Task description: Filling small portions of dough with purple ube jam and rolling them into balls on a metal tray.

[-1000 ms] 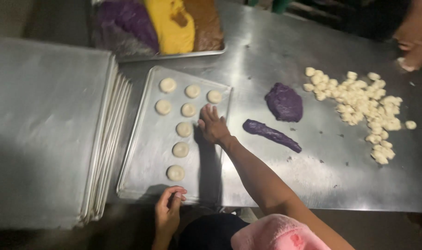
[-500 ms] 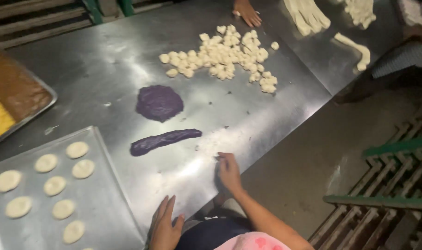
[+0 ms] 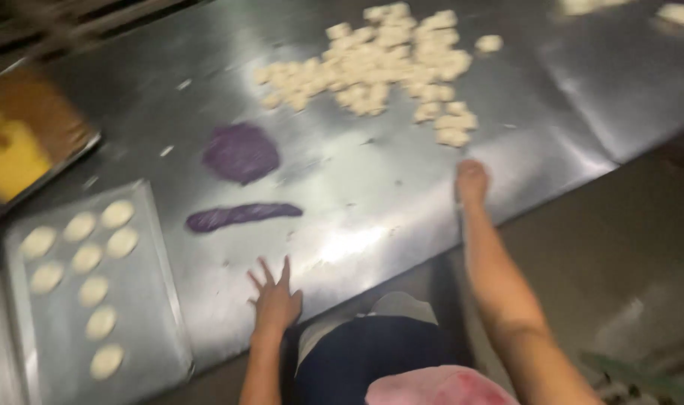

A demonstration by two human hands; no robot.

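My left hand rests flat on the steel table near its front edge, fingers spread, holding nothing. My right hand reaches out over the table just below a heap of small pale dough pieces; its fingers look curled, and the blur hides whether anything is in them. A purple roll of filling lies just beyond my left hand. A round purple lump sits behind it. A baking tray with several flat pale dough rounds lies at the left.
A pan with yellow and brown filling stands at the far left. More pale dough lies at the top right. The table's front edge runs diagonally, with dark floor at the right.
The view has swung right, off the tray. My right hand left the tray, crossed the front edge and now reaches toward the dough pieces. My left hand stays flat by the front edge.
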